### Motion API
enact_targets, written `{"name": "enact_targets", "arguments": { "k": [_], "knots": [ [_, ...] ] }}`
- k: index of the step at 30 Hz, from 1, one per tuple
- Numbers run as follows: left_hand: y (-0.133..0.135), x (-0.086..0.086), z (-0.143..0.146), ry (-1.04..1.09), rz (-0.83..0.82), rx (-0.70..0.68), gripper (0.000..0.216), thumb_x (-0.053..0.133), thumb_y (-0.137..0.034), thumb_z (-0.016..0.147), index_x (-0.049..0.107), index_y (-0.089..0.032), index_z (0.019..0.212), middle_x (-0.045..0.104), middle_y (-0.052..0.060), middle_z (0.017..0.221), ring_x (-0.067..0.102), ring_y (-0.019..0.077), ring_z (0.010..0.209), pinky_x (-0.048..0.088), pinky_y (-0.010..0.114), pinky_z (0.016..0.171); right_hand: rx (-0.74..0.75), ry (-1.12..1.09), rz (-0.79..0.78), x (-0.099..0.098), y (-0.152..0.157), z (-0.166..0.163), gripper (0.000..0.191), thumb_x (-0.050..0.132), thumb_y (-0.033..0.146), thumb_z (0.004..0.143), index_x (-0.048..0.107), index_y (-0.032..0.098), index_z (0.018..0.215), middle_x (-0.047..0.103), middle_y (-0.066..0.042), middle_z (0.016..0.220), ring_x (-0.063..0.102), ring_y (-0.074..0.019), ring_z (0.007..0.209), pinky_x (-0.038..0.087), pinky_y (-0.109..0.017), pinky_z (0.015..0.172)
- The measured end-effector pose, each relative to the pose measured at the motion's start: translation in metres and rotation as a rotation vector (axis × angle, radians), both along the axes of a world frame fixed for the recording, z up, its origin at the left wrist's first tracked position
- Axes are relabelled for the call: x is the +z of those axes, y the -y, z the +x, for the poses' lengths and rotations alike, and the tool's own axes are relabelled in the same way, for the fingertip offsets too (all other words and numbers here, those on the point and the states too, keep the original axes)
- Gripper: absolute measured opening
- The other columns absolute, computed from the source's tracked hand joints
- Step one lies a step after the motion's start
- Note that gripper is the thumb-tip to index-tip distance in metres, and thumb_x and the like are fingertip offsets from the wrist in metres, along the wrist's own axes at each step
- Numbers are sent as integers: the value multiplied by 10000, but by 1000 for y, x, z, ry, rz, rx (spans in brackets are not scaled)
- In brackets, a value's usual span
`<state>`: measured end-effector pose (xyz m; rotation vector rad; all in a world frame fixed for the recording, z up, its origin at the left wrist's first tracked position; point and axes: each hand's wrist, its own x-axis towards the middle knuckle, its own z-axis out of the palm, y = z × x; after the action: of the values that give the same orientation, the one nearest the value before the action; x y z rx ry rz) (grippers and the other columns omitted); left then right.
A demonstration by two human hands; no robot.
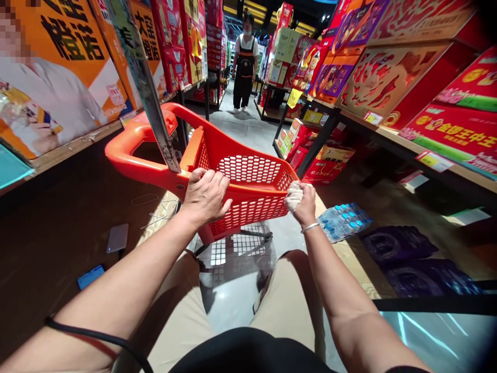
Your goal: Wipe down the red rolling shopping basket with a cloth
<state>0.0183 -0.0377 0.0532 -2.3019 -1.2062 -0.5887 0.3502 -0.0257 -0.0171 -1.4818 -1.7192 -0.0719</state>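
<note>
A red plastic shopping cart (252, 189) with a perforated basket stands sideways before me. My left hand (205, 194) is closed over its near rim, close to the handle end. At the basket's narrower right end, my right hand (305, 202) is closed on a crumpled whitish cloth (294, 197), pressed against the corner of the rim. The basket's visible inside holds nothing. A worn metal pole (149, 88) slants down in front of the cart's red handle (126, 155); I cannot tell whether they touch.
Shelves with gift boxes (392, 77) line the right, orange cartons (77, 67) the left. Wrapped water bottles (344, 221) lie low at right. A power bank (117, 238) and a blue phone-like object (91, 277) lie low at left. A person (245, 62) stands down the aisle.
</note>
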Motion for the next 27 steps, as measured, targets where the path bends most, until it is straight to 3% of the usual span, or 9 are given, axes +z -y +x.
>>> {"name": "enact_targets", "arguments": {
  "k": [2, 5, 8, 10, 12, 16, 19, 22, 27],
  "knots": [
    [-1, 0, 0, -23, 15, 6, 289, 609, -403, 832, 622, -158, 984, 617, 149, 951, 561, 352, 965, 404, 533, 986, 28, -16, 41, 6, 5, -35, 437, 609, 174, 775, 569, 210, 1209, 590, -114, 1190, 552, -277, 1102, 475, -493, 1005],
    [-2, 0, -1, -39, 33, 2, 288, 607, -416, 832, 620, -166, 976, 617, 144, 944, 562, 353, 962, 402, 540, 985, 280, 76, 73, 21, 13, -97, 484, 665, 164, 757, 604, 227, 1233, 606, -101, 1251, 546, -266, 1162, 460, -420, 1034],
    [-2, 0, -3, -35, 32, -8, 273, 598, -413, 840, 619, -174, 971, 621, 140, 943, 565, 351, 963, 410, 533, 973, 385, 203, 63, 36, 13, -124, 484, 674, 184, 790, 624, 227, 1270, 607, -105, 1271, 555, -267, 1158, 462, -404, 992],
    [-2, 0, -4, -34, 31, -19, 266, 589, -405, 849, 621, -175, 978, 623, 138, 949, 569, 348, 972, 411, 528, 980, 422, 271, 50, 39, 8, -110, 458, 671, 188, 804, 642, 233, 1260, 626, -97, 1264, 570, -258, 1143, 463, -396, 975],
    [-2, 0, -6, -28, 31, -28, 265, 582, -399, 855, 623, -173, 988, 624, 136, 952, 572, 345, 979, 412, 521, 986, 406, 301, 23, 35, 2, -74, 424, 673, 189, 798, 665, 238, 1220, 644, -88, 1259, 584, -251, 1128, 462, -394, 978],
    [-5, -2, -5, -14, 23, -27, 266, 577, -402, 862, 626, -173, 989, 624, 135, 956, 576, 344, 993, 409, 519, 1013, 194, 300, -125, 23, -8, 16, 362, 641, 194, 765, 695, 222, 1122, 692, -79, 1139, 611, -248, 1035, 474, -377, 922],
    [-9, -1, 0, -18, 17, -28, 271, 575, -400, 859, 632, -166, 983, 626, 142, 962, 573, 346, 998, 400, 525, 1035, 51, 284, -265, 21, -16, 58, 325, 657, 232, 700, 699, 199, 1021, 706, -71, 1015, 613, -233, 922, 476, -333, 827],
    [-17, 2, 1, -26, -5, -22, 291, 579, -400, 852, 639, -155, 996, 636, 148, 970, 572, 348, 1003, 399, 528, 1046, 3, 299, -344, 24, -24, 65, 271, 657, 280, 681, 686, 186, 933, 697, -54, 921, 595, -205, 835, 443, -293, 746],
    [-34, 0, -8, 38, -113, 13, 417, 595, -431, 845, 647, -164, 1161, 661, 147, 1095, 563, 348, 1120, 352, 536, 1123, -92, 388, -343, 24, -20, 40, 194, 621, 298, 754, 667, 189, 908, 687, -70, 917, 583, -218, 872, 410, -295, 750]
  ]
}}
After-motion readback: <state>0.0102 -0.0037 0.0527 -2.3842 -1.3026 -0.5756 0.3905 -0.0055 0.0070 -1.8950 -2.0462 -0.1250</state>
